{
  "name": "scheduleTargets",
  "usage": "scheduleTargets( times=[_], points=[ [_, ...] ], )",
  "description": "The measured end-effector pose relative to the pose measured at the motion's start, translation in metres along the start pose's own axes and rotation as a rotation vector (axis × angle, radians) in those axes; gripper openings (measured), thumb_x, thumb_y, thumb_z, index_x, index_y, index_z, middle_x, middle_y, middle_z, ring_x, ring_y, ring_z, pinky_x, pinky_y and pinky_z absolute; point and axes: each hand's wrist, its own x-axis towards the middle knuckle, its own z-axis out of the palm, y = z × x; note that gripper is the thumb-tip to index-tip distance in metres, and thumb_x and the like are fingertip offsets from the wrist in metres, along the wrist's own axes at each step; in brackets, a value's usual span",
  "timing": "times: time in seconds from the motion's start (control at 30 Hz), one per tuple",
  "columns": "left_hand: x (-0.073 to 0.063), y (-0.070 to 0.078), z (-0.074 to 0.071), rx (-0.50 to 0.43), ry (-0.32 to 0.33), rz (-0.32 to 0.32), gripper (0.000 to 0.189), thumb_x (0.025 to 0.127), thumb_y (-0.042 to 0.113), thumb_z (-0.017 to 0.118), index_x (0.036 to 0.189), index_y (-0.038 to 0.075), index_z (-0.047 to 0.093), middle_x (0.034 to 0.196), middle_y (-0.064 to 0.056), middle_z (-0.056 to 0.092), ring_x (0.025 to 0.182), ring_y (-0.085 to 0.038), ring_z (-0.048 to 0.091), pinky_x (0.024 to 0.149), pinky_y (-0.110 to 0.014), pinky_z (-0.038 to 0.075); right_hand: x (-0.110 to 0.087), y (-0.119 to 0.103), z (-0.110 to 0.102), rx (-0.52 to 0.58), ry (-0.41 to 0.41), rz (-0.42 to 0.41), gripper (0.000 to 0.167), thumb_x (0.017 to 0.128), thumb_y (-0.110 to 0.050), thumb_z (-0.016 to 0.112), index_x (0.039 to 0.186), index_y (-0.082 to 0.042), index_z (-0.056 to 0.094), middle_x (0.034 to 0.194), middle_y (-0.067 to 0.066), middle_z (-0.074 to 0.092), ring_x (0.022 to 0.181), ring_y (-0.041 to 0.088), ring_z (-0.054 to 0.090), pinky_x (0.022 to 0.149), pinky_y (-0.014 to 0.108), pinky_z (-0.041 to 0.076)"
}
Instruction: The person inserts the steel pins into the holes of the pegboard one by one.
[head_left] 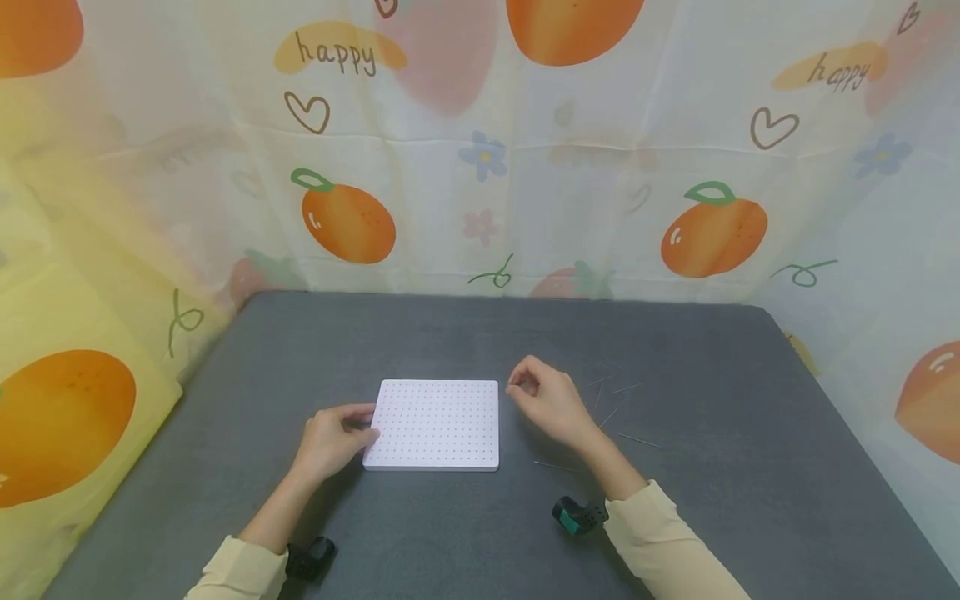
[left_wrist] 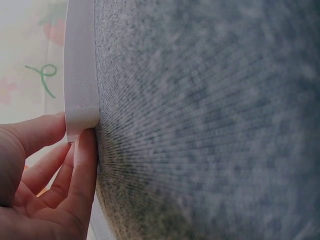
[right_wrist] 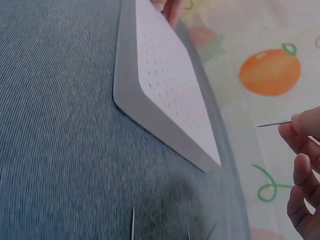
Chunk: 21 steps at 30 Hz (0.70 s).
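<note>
A white board (head_left: pixel 435 423) with rows of small holes lies flat on the grey table. At its left edge, my left hand (head_left: pixel 332 440) holds it, the thumb on the top face and the fingers against the side, as the left wrist view also shows. My right hand (head_left: pixel 551 402) is raised just beyond the board's right edge. Between thumb and index finger it pinches a thin metal needle (right_wrist: pixel 274 124), whose point sticks out toward the board. The other fingers of that hand are curled.
Several more needles (head_left: pixel 639 439) lie scattered on the table to the right of the board, some beside and under the right forearm. A patterned cloth (head_left: pixel 577 225) hangs along the table's back edge. Each wrist wears a dark strapped device (head_left: pixel 576 515).
</note>
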Motion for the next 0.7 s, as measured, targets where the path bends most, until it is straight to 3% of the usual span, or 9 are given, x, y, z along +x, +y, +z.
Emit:
scheduleTargets(
  times=[0.4,0.7],
  points=[
    [0.001,-0.001,0.0,0.013,0.006,0.018,0.04,0.076,0.009,0.07,0.115,0.0,0.062,0.102,-0.016,0.066,0.07,-0.016,0.061,0.054,-0.025,0.044,0.01,-0.009,0.02,-0.002,0.002,-0.043,0.009,0.081,-0.01,0.063,0.083,-0.018,0.06,0.076,-0.008,0.06,0.063,0.009,0.046,0.058,0.024,0.038],
    [0.001,-0.001,0.0,0.02,0.008,0.017,0.04,0.077,0.009,0.07,0.115,0.0,0.062,0.103,-0.016,0.066,0.071,-0.016,0.061,0.054,-0.025,0.045,0.016,-0.015,0.035,-0.023,-0.055,-0.012,0.008,0.082,-0.012,0.062,0.083,-0.019,0.059,0.078,-0.008,0.061,0.066,0.009,0.048,0.06,0.025,0.038]
  ],
)
